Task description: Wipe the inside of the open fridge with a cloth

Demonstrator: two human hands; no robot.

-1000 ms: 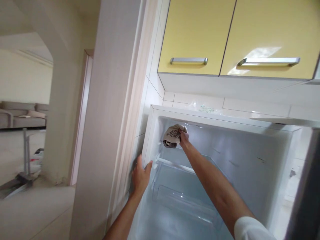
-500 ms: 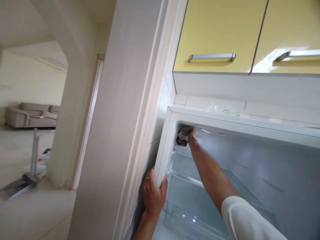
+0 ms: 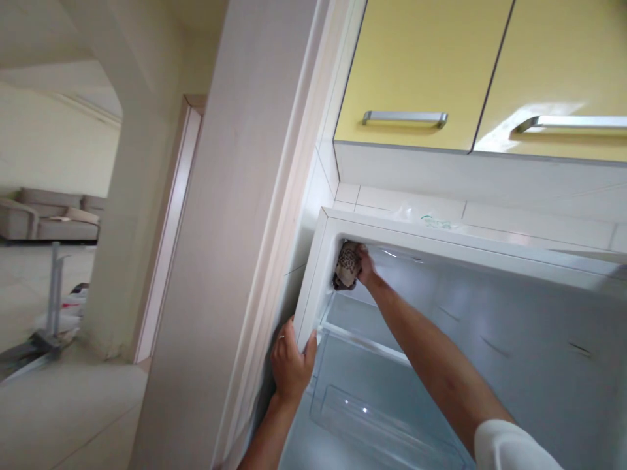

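Inside the top left corner of the fridge (image 3: 306,274), my right hand (image 3: 365,264) is closed on a patterned beige and brown cloth (image 3: 347,262) and presses it to the inner wall. The fingers' far side is partly hidden by the cloth. My left hand (image 3: 292,359) grips the left edge of the fridge, with the thumb on the inner side and the fingers round the outside. Below my right arm lie a glass shelf (image 3: 362,339) and a clear plastic drawer (image 3: 362,418).
Yellow wall cabinets (image 3: 411,72) with metal handles hang above the fridge. A clear plastic bag (image 3: 434,220) lies on its top. A pale door frame (image 3: 235,235) stands close on the left; beyond it are a sofa (image 3: 59,215) and a dustpan (image 3: 42,346).
My right hand has shifted slightly with the cloth, whose patterned side shows more now. The view has turned a little to the right. My left hand keeps its hold on the edge.
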